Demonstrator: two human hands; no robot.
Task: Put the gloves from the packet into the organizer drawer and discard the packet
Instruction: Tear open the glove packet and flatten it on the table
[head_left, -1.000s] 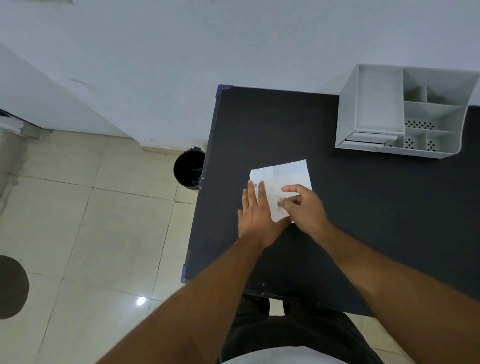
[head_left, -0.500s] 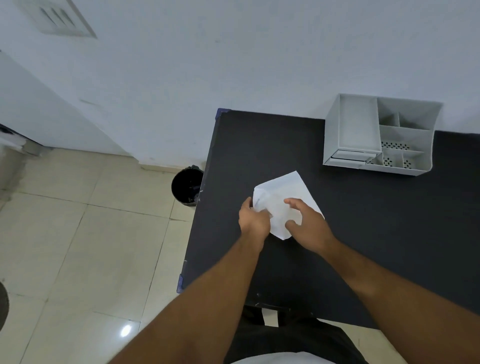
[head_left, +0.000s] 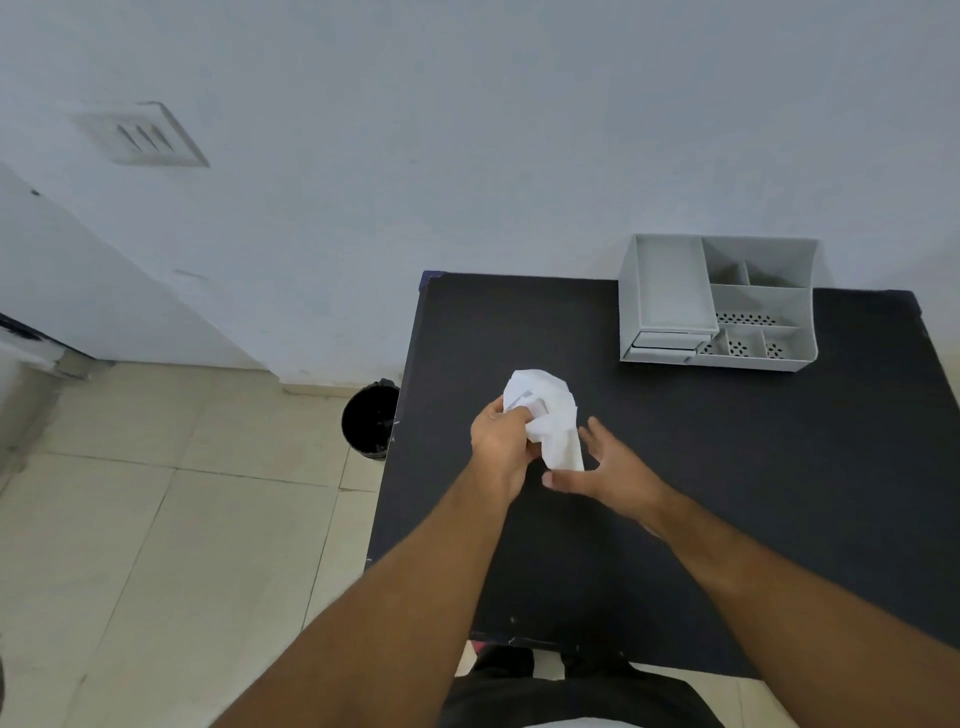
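In the head view, the left hand is closed around a crumpled white packet and holds it above the black table. The fingers wrap the left part of the packet, and the paper sticks out above the hand and hangs down to the right of it. I cannot tell if the gloves are inside the packet or not.

The right hand is open, with the fingers spread and the palm turned toward the packet. Its fingertips are just beside the lower end of the packet; whether they touch it, I cannot tell. This hand holds nothing.

The grey organizer stands at the far side of the table, against the wall, well apart from both hands. It has several open compartments on top, and a small drawer at its lower left front. The drawer seems to be pulled out a little.

A black bin stands on the tiled floor, just beside the left edge of the table and near the left hand.
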